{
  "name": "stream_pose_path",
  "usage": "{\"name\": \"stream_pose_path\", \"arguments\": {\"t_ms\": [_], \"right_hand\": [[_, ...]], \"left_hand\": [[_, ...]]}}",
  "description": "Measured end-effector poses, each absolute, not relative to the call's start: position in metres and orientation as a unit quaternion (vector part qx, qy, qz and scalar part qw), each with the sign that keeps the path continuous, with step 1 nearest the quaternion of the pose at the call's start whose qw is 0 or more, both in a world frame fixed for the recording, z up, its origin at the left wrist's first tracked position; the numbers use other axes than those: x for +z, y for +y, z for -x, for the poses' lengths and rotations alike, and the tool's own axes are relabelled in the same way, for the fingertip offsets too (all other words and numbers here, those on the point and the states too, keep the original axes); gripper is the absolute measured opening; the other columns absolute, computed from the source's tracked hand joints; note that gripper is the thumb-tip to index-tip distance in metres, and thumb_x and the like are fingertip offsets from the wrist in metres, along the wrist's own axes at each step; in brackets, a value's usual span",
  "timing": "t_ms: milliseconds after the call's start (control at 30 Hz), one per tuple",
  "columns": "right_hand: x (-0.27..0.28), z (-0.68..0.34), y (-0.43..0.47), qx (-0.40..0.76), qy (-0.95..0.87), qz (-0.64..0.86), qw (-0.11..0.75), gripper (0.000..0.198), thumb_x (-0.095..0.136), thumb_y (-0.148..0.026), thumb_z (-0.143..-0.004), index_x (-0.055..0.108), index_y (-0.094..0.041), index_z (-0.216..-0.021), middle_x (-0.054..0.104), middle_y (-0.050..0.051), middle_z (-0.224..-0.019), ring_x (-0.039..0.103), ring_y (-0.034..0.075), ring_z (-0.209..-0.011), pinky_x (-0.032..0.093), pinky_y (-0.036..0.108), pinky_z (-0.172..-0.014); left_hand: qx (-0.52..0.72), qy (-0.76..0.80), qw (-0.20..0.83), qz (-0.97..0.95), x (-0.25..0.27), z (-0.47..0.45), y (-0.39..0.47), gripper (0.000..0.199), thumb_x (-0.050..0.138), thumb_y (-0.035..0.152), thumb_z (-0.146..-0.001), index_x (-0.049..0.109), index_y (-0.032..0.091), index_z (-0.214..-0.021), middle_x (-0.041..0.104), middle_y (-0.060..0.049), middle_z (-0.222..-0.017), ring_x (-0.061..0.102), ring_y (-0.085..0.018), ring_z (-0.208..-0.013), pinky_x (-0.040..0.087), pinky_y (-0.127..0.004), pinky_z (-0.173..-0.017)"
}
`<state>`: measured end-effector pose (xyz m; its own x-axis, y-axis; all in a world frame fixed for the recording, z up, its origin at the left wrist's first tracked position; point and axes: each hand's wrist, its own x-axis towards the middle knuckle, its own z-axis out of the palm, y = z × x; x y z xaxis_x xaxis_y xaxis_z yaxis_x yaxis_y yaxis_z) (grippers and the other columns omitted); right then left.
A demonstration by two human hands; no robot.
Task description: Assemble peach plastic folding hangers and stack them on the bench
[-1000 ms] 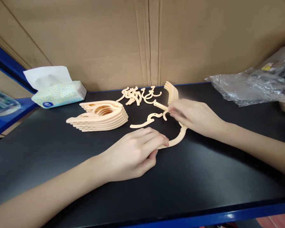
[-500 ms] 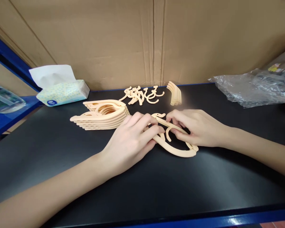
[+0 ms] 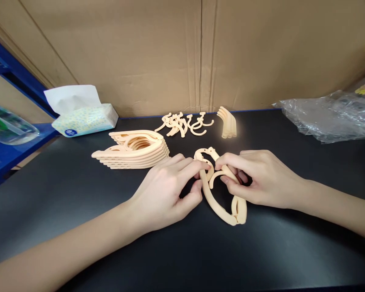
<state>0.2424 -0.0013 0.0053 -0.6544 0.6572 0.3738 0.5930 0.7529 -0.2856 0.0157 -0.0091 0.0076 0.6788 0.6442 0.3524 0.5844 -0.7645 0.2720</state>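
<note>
A beige plastic folding hanger (image 3: 218,206) is held just above or on the black tabletop, its arms folded into a loop. My left hand (image 3: 170,186) pinches its left arm between thumb and fingers. My right hand (image 3: 258,176) grips the right arm, fingertips near a curved inner piece. At the loop's far end a rounded end with a small hole shows. Left of my hands lies a neat stack of matching folded hanger parts (image 3: 130,156). Behind them is a loose pile of beige hooks (image 3: 178,123), with a small bundle of curved bars (image 3: 227,122) to its right.
A tissue pack (image 3: 85,119) stands at the back left beside a blue shelf frame (image 3: 21,77). A clear plastic bottle (image 3: 9,125) lies at far left. Crumpled clear plastic bags (image 3: 319,115) lie at the back right. Cardboard (image 3: 140,56) walls the table's (image 3: 170,259) back.
The hanger has turned so its closed end points more toward me. My right hand has moved slightly nearer, and my left fingers have shifted along the left arm.
</note>
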Motion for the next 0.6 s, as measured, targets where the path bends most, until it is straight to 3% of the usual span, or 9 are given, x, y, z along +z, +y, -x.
{"name": "stream_pose_path", "arguments": {"t_ms": [167, 333, 500, 600], "right_hand": [[0.004, -0.241, -0.003, 0.080, -0.911, 0.322, 0.247, 0.003, 0.057, -0.022, -0.088, 0.057, -0.019, -0.086, 0.052, -0.007, -0.056, 0.048, 0.008, -0.051, 0.035, 0.021, -0.054], [0.002, -0.240, -0.002, 0.080, -0.921, 0.290, 0.249, 0.014, 0.056, -0.033, -0.092, 0.059, -0.019, -0.089, 0.059, -0.005, -0.060, 0.052, 0.009, -0.055, 0.039, 0.023, -0.058], [0.003, -0.241, 0.000, 0.067, -0.923, 0.280, 0.256, 0.019, 0.054, -0.030, -0.094, 0.059, -0.019, -0.078, 0.054, -0.006, -0.054, 0.047, 0.008, -0.048, 0.037, 0.025, -0.058], [0.001, -0.246, 0.008, 0.037, -0.891, 0.328, 0.312, 0.017, 0.051, -0.024, -0.094, 0.060, -0.018, -0.082, 0.061, -0.001, -0.066, 0.054, 0.012, -0.060, 0.041, 0.026, -0.060]], "left_hand": [[0.233, 0.398, 0.100, -0.882, 0.007, -0.018, -0.013, 0.029, 0.064, 0.034, -0.086, 0.058, 0.020, -0.111, 0.063, 0.002, -0.084, 0.056, -0.017, -0.078, 0.045, -0.031, -0.069], [0.242, 0.438, 0.104, -0.859, 0.004, -0.017, -0.011, 0.030, 0.062, 0.024, -0.083, 0.058, 0.022, -0.112, 0.063, 0.002, -0.087, 0.059, -0.017, -0.081, 0.046, -0.030, -0.070], [0.227, 0.415, 0.060, -0.879, 0.004, -0.017, -0.009, 0.024, 0.060, 0.015, -0.080, 0.061, 0.020, -0.103, 0.069, 0.002, -0.095, 0.059, -0.018, -0.082, 0.047, -0.032, -0.072], [0.225, 0.388, 0.027, -0.893, 0.003, -0.017, -0.008, 0.020, 0.059, 0.014, -0.082, 0.063, 0.018, -0.101, 0.069, 0.001, -0.095, 0.058, -0.019, -0.082, 0.047, -0.033, -0.073]]}}
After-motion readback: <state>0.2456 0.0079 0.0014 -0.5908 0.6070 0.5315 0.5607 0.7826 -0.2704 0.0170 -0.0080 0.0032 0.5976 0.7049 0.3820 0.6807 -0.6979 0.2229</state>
